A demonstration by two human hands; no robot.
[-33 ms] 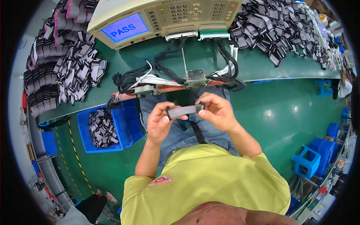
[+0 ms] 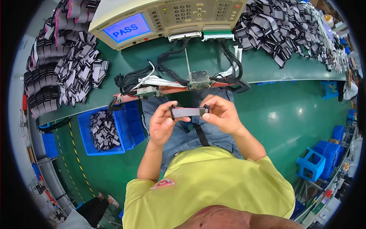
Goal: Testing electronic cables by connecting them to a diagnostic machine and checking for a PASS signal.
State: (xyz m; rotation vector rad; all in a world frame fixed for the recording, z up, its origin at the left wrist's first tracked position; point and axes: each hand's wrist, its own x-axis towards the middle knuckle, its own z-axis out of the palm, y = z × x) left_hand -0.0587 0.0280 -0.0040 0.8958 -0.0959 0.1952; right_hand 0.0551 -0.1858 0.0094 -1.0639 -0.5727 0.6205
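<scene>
A short grey ribbon cable (image 2: 187, 112) with black connectors at its ends is stretched between my hands above my lap. My left hand (image 2: 163, 122) pinches the connector at its left end, and my right hand (image 2: 221, 114) grips the one at its right end. Just beyond them, at the table's front edge, two small connector fixtures sit on a reddish bar (image 2: 171, 90). Black and white wire bundles (image 2: 152, 81) run from these fixtures toward the beige tester (image 2: 167, 19), whose screen is lit blue.
Loose ribbon cables form a pile (image 2: 82, 70) on the table's left, beside stacked rows (image 2: 42, 82) of them. Another large heap (image 2: 282, 30) lies at the right. Below the table's left edge, a blue bin (image 2: 85, 131) holds more cables. A blue stool (image 2: 310, 168) stands at right.
The ribbon cable has turned slightly and lies more level between my hands. Both hands keep their hold.
</scene>
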